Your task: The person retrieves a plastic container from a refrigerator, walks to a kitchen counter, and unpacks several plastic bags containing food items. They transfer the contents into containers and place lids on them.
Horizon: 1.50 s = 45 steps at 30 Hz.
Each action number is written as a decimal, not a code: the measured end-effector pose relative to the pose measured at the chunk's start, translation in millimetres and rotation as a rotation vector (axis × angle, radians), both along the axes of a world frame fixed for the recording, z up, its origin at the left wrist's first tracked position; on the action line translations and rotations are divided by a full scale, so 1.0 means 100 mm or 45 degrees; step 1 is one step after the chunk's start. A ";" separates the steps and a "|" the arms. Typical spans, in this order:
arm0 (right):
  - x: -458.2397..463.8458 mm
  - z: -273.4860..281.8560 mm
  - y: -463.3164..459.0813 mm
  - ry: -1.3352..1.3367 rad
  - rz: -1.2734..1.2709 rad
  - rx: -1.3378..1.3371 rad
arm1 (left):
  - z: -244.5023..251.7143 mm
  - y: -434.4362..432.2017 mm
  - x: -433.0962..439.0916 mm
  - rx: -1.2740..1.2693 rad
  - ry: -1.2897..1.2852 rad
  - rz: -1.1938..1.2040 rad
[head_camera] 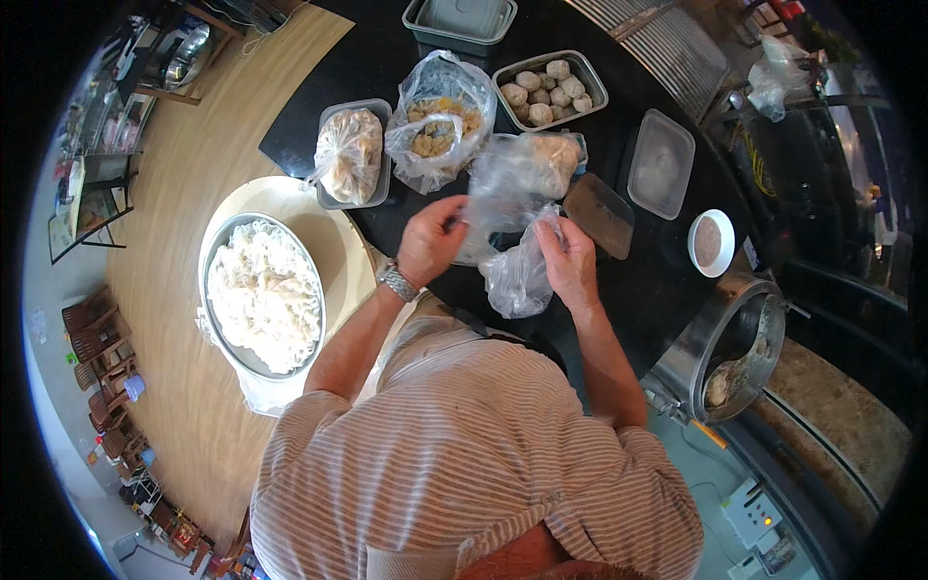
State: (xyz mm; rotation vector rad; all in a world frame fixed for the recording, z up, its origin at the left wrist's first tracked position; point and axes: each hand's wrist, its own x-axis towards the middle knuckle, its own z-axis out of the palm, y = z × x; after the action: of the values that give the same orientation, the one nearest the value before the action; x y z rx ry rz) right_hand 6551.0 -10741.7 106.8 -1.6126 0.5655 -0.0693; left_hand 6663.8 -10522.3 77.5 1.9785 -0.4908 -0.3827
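Note:
Both hands are at a clear plastic bag (pixel 518 283) over the near part of the black table. My right hand (pixel 569 257) pinches its gathered plastic between thumb and fingers. My left hand (pixel 433 239), with a metal watch at the wrist, has its fingers curled at the bag's left edge; whether it grips the film is hard to tell. Just beyond the hands lies a bag with pale orange food (pixel 554 163), beside a brown translucent lid (pixel 600 216). Farther left stand an open bag of yellowish chopped food (pixel 438 134) and a tied bag (pixel 349 156) in a plastic container.
A metal tray of round balls (pixel 551 90), stacked containers (pixel 460 25) and a lidded plastic box (pixel 660 165) stand farther back. To the right are a white bowl (pixel 710 243) and a large metal pot (pixel 747 348). At left, a basin of white noodles (pixel 264 297) rests on a round stool.

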 end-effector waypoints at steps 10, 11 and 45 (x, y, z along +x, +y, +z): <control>-0.49 0.09 -0.44 -0.189 -0.377 0.302 | 0.53 -0.56 -0.65 -0.437 0.278 -0.555; -0.62 0.14 -0.59 -0.132 -0.551 0.414 | 0.43 -0.50 -0.65 -0.422 0.179 -0.471; -2.12 0.11 -0.19 -0.196 -0.592 0.161 | 0.15 -1.26 -1.71 -0.208 -0.210 -1.158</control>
State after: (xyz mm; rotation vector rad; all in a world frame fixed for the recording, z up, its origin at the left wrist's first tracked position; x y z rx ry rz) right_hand 6339.1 -10760.9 117.4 -1.3144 0.7982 -0.4901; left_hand 6493.2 -10647.9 92.3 1.5345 -1.4814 -0.7056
